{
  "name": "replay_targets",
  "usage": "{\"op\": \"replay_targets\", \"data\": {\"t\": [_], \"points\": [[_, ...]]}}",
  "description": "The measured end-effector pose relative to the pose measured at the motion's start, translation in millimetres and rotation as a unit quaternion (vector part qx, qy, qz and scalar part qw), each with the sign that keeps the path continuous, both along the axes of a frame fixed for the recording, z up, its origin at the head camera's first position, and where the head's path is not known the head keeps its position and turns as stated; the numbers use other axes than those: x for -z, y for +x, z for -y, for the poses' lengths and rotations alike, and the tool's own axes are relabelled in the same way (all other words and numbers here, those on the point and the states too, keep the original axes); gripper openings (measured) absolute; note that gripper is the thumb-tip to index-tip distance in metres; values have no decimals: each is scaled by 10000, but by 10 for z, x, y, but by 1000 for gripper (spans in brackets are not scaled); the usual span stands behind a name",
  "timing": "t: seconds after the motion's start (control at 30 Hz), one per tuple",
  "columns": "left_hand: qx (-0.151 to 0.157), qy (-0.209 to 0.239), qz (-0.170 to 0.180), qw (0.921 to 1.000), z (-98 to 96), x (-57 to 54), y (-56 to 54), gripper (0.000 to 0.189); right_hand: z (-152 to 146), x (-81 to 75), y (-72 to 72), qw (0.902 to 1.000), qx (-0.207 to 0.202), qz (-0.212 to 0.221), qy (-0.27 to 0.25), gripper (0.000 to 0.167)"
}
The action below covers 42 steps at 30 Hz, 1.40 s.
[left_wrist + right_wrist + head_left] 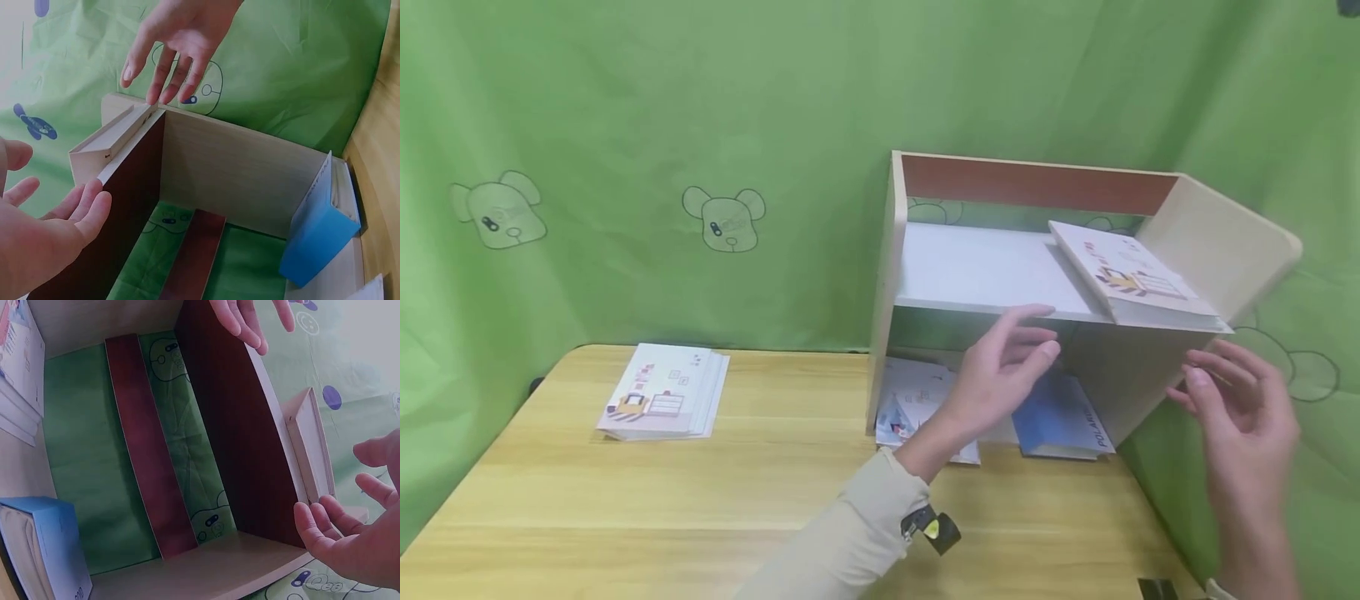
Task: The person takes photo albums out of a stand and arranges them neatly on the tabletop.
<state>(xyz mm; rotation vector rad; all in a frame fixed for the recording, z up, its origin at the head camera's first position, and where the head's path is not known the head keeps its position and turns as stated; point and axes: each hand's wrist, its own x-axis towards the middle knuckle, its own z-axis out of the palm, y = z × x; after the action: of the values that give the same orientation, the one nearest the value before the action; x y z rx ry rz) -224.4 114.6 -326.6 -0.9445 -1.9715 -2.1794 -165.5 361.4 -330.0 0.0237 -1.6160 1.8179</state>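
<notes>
A white picture book point(1138, 275) with a yellow vehicle on its cover lies flat at the right end of the shelf unit's upper board point(985, 262). My left hand point(1011, 358), fingers loosely bent, is in front of that board's edge and holds nothing. Beside the unit's right side, my right hand point(1251, 408) is also relaxed with nothing in it. Its fingertips point(306, 515) come close to the board's edge by the book; whether they touch, I cannot tell. Below, a blue book point(1060, 421) and several white books point(917, 400) are in the lower compartment, partly hidden by my left arm.
A stack of white booklets point(658, 392) lies on the left of the wooden table point(700, 517). The unit's beige right side panel point(1225, 233) rises beside the upper book. Green curtain point(805, 100) with bear drawings hangs behind and to the sides.
</notes>
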Motion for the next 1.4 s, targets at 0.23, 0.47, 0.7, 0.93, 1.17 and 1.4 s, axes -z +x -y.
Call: {"op": "replay_targets", "data": {"t": [0.23,0.47,0.7,0.93,1.17,1.4], "points": [[-94,-264,-72,9996,-160,-116,-35,41,-115,-30,-75,9999,-57,-126,-75,46],[-149,-688,46,9975,-286,-182,-44,42,-184,-95,-101,9998,32,132,-135,46],[-228,-664,302,9971,-375,-242,-96,45,-274,-148,-127,9992,-20,400,24,49],[-392,-785,505,9949,-463,-284,-135,46,-365,-196,-176,9981,-237,558,-55,53],[-540,-912,700,9919,-610,-331,-132,45,-447,-228,-214,9963,-510,618,-310,50],[-642,-669,1010,9906,-678,-419,-150,43,-440,-293,-316,9948,-653,727,-302,48]]}}
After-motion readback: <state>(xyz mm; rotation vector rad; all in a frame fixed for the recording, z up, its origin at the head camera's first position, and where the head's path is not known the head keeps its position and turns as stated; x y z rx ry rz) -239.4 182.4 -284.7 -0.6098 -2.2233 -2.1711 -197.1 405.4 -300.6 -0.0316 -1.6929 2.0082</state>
